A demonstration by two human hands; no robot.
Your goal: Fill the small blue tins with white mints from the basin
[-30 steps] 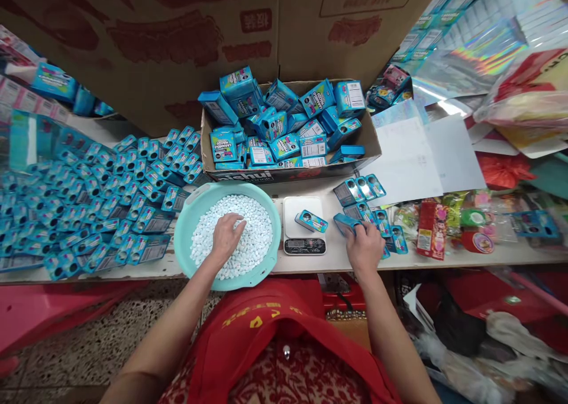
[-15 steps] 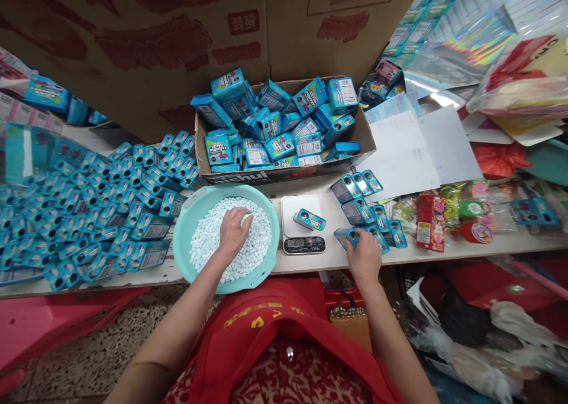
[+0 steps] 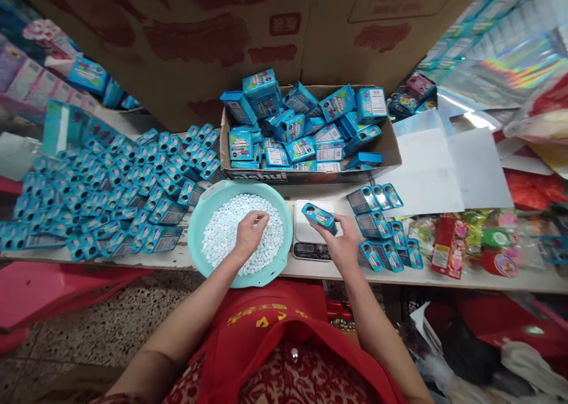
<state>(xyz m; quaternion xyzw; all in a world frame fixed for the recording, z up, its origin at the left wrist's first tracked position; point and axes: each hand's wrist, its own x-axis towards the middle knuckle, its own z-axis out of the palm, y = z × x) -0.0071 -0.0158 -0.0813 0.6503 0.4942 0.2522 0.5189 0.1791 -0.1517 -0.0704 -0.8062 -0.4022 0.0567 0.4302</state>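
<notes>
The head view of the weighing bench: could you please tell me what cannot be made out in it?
- Scale display: covered by the right hand and the blue box it holds.
- What the left hand fingers pinch over the basin of white pellets: too small.
- Box label print: too small, blurred.
- Right-edge packets: cut off.

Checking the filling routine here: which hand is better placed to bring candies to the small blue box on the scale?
Left, probably. The left hand already pinches in the white candies, while the right hand holds the blue box over the scale.

scale (image 3: 316, 239) display hidden behind right hand (image 3: 344, 245), box (image 3: 320, 217) print too small
</notes>
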